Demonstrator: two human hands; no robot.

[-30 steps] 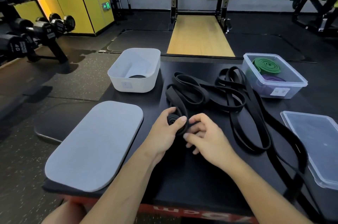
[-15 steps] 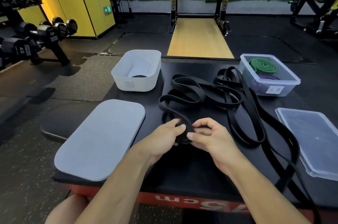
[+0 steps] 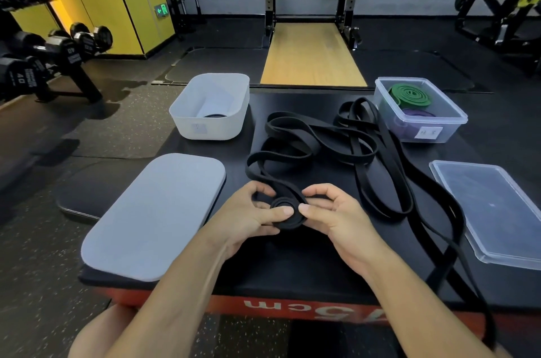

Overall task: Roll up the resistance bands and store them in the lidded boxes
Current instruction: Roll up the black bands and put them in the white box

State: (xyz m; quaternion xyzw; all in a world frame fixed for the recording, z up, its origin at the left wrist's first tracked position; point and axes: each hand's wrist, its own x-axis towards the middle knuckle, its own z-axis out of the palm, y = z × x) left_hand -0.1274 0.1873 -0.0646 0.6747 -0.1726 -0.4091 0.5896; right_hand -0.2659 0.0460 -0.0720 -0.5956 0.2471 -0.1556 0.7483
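Head view: both hands hold a small coil of flat black rubber resistance band [image 3: 279, 205] just above the black padded table [image 3: 292, 264]. The left hand [image 3: 246, 218] and right hand [image 3: 339, 215] pinch it, thumbs on its face. The rubber looks soft and springy, likely to unwind, so grip the coil's rim. Readable: "40" on a black dumbbell [image 3: 20, 76], and roughly "75cm", upside down, on the table's red edge.

Black band [image 3: 285, 211] half-coiled; white box [image 3: 210, 107], clear box [image 3: 421, 111] open
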